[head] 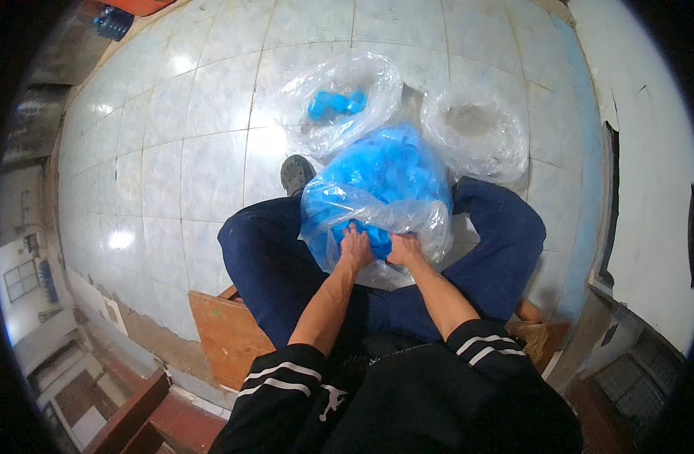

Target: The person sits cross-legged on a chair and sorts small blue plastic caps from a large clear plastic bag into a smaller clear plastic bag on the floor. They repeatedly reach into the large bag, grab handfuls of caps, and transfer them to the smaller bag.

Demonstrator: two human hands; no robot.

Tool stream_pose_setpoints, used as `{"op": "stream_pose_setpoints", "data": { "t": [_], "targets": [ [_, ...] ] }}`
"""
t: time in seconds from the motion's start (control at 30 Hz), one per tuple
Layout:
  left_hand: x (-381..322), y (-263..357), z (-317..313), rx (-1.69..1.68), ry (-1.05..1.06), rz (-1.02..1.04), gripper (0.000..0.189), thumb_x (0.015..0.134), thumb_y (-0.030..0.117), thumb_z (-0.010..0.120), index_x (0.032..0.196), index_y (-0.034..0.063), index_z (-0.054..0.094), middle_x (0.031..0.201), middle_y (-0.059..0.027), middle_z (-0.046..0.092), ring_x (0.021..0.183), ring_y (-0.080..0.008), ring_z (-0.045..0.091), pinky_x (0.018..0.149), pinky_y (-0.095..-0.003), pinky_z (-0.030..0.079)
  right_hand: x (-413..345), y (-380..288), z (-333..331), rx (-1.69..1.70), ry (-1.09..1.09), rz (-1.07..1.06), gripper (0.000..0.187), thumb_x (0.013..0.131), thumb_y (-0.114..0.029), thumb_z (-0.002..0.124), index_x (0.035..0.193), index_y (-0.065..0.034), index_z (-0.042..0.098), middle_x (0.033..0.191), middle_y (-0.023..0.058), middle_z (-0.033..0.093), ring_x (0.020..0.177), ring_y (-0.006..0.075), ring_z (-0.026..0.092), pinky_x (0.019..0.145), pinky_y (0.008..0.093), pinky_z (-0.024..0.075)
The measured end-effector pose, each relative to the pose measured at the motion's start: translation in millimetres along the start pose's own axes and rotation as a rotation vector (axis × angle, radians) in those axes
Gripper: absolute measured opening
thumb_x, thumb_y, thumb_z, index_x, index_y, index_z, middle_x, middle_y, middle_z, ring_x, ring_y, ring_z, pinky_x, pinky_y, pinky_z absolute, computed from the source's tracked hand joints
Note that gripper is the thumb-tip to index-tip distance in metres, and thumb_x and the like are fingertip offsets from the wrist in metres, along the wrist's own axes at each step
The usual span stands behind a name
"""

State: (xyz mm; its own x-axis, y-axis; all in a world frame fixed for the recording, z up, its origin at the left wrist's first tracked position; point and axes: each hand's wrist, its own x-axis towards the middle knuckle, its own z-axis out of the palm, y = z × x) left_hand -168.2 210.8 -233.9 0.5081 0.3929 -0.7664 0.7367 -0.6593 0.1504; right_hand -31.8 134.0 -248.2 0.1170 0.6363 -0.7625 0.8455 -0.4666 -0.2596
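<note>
A large clear plastic bag (383, 164), full of blue plastic caps, rests on the floor between my legs. Its mouth faces me. My left hand (356, 247) reaches into the opening, its fingers spread over the blue caps (375, 233). At the right side of the same opening is my right hand (404, 248), fingers curled down at the bag's edge; whether they grip film or a cap is hidden. Beyond the full bag, an opened clear bag (375, 119) holds several blue caps (336, 103). Another opened clear bag (494, 153), with no caps visible inside, stands to its right.
Around the bags is a tiled floor (216, 170). A wooden seat or board (227, 335) shows beneath me. A white wall or panel (647, 170) rises at the right. Dark blue bottles (113, 23) and an orange object (140, 4) are at the far left.
</note>
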Motion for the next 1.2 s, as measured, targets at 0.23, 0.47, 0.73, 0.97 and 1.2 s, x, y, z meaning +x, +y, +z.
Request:
{"op": "stream_pose_setpoints", "data": {
  "t": [0.23,0.47,0.73,0.97,1.2],
  "targets": [
    [-1.5,-13.5,-11.1,-0.407,0.147,-0.131,0.029,0.073,0.012,0.053,0.098,-0.0013,0.057,0.103,-0.0239,0.058,0.092,-0.0371,0.059,0.077,-0.0419,0.049,-2.8,-3.2,-15.7,0.038,-0.002,0.056,0.043,0.068,-0.04,0.057,0.102,-0.0133,0.064,0.11,0.0157,0.058,0.104,0.032,0.054,0.088,0.0408,0.0442],
    [-22.9,-20.2,-55.1,-0.547,0.039,-0.027,0.032,0.069,0.002,0.051,0.099,-0.0062,0.056,0.098,-0.0258,0.06,0.071,-0.0357,0.064,0.058,-0.0403,0.053,-10.7,-12.3,-47.9,0.115,-0.278,-0.119,0.041,0.076,-0.043,0.05,0.094,-0.0089,0.065,0.101,0.0165,0.062,0.092,0.0298,0.059,0.08,0.0385,0.0454],
    [-103.4,-49.6,-98.2,-0.834,-0.015,0.201,0.038,0.07,0.0,0.05,0.107,-0.0046,0.057,0.089,-0.02,0.062,0.072,-0.0284,0.063,0.051,-0.0382,0.056,-95.7,-41.2,-98.1,0.396,-0.328,-0.356,0.026,0.082,-0.034,0.054,0.083,-0.0082,0.058,0.076,0.0045,0.056,0.076,0.0159,0.053,0.065,0.0322,0.0421],
    [-171.5,-52.7,-114.8,-1.394,0.144,0.231,0.033,0.074,0.018,0.065,0.099,-0.0029,0.061,0.086,-0.0123,0.063,0.075,-0.0186,0.061,0.064,-0.0315,0.051,-153.9,-38.8,-108.6,1.447,-0.174,-0.276,0.024,0.082,-0.03,0.051,0.081,-0.0073,0.057,0.07,0.0005,0.051,0.072,0.0116,0.051,0.065,0.0278,0.044],
    [-158.2,-43.0,-125.9,-1.696,0.067,0.393,0.037,0.078,0.028,0.062,0.103,0.0013,0.059,0.098,-0.012,0.06,0.088,-0.0212,0.059,0.074,-0.0376,0.051,-162.4,-35.6,-126.0,1.741,-0.058,-0.424,0.03,0.082,-0.035,0.042,0.075,-0.0078,0.051,0.067,0.0073,0.055,0.061,0.0189,0.059,0.061,0.0316,0.0486]
  ]
}}
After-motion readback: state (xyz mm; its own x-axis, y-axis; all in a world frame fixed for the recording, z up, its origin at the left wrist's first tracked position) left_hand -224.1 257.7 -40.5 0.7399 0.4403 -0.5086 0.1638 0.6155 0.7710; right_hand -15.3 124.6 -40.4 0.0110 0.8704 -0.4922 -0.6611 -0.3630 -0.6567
